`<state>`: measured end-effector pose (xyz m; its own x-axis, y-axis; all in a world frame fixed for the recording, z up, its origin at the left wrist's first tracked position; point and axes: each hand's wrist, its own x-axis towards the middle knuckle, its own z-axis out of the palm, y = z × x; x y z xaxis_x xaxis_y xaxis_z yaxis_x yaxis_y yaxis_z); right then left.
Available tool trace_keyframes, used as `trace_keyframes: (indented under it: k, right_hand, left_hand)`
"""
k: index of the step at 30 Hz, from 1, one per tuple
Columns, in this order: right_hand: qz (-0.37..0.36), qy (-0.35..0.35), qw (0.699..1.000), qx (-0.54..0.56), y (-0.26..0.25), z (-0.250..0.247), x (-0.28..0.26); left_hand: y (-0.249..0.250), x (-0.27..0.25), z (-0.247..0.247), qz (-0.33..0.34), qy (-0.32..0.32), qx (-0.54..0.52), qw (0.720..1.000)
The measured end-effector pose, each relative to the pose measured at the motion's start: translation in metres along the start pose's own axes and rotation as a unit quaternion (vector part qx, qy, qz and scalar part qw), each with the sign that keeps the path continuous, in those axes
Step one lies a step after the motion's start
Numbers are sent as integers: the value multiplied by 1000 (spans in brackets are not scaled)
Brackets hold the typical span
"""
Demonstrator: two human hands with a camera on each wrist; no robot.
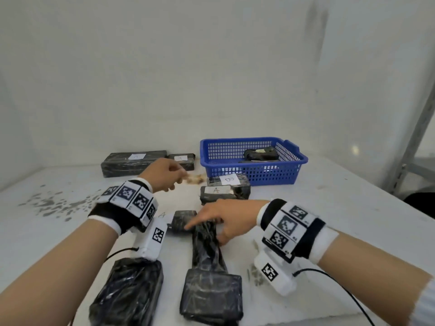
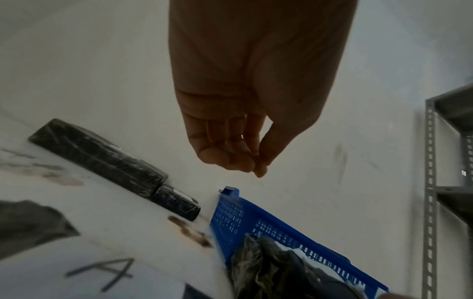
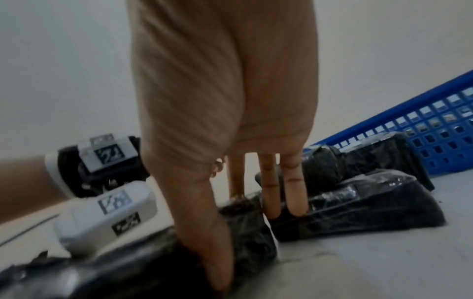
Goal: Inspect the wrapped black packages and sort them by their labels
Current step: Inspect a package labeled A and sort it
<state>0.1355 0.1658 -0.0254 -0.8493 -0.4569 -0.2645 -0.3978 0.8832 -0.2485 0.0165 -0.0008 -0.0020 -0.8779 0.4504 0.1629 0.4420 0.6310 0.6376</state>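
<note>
Several black wrapped packages lie on the white table point(image 1: 329, 208). My right hand point(image 1: 207, 231) pinches a long narrow package point(image 1: 205, 251) across its width, thumb point(image 3: 217, 263) on the near side and straight fingers point(image 3: 294, 192) on the far side. My left hand point(image 1: 179, 182) hovers above the table with loosely curled fingers and holds nothing, as the left wrist view point(image 2: 256, 168) confirms. Packages labelled B point(image 1: 227, 181) and A point(image 1: 217, 192) sit by the blue basket point(image 1: 292, 177). A small package point(image 1: 183, 220) lies by a handwritten A point(image 1: 162, 215).
The basket holds one wrapped package point(image 1: 260, 154). A long labelled package point(image 1: 134, 163) and a short one point(image 1: 182, 161) lie at the back by the wall. Two bulky packages point(image 1: 129, 290) point(image 1: 211, 295) sit near the front edge. A grey metal rack point(image 2: 435, 182) stands to the right.
</note>
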Motion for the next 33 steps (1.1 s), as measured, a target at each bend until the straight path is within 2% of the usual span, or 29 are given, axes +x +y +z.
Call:
trace_keyframes:
  k: [3,10,13,17,21,24,28,33]
  right_hand:
    - [4,-7,1000,-19,3,4,10]
    - [48,131,986,95,35,-12,-1]
    - [49,209,957,196,50,-24,-8]
    - [68,325,898,288,62,-45,-10]
    - [76,380,850,358,64,-65,-10]
    - [54,414,816,400,61,-73,-10]
    - [21,445,797,409,60,-85,-11]
    - [1,439,792,424,58,-96,-15]
  left_hand:
    - [-10,3,0,-8,1,-29,1000]
    - [-29,23,-1,-22,49,-83,995]
    - [-34,33,2,-25,50,-117,992]
    - [-23,37,-1,3,35,-158,987]
    - [2,32,-15,41,7,-193,980]
    - [22,20,-21,66,-1,-238,969]
    - [40,10,-22,110,8,-299,948]
    - [52,14,-19,169,74,-338,923]
